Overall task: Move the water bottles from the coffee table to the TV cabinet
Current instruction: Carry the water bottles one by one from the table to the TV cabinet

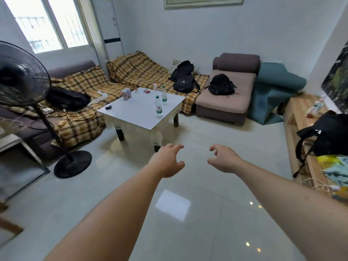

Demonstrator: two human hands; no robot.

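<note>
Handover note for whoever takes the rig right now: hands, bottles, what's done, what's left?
Left hand and right hand: both open and empty, out over the floor, short of the coffee table.
On the table: near bottle, middle bottle, far bottle.
Done: TV cabinet holds at least one cabinet bottle; it is blurred, so the count is unclear.
Left: carry those three across.

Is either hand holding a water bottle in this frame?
No, the left hand and right hand hang empty over the floor, while the water bottles stand on the coffee table.
</note>
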